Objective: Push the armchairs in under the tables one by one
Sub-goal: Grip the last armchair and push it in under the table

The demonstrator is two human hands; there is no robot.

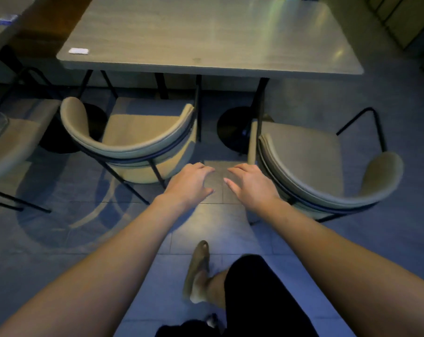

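Note:
A grey rectangular table (206, 37) stands ahead on black pedestal legs. Two beige armchairs with curved backs and black metal frames face it. The left armchair (133, 139) has the front of its seat under the table edge. The right armchair (322, 171) is turned at an angle and stands out from the table. My left hand (191, 183) and my right hand (250, 183) are stretched forward over the floor gap between the two chairs, fingers spread, holding nothing. My right hand is close to the right armchair's back; neither hand touches a chair.
A third beige armchair (9, 142) is partly in view at the far left. A small white card (78, 51) lies on the table's left corner. My leg and sandalled foot (197, 268) are on the tiled floor below. Dark shelving (400, 18) stands at the top right.

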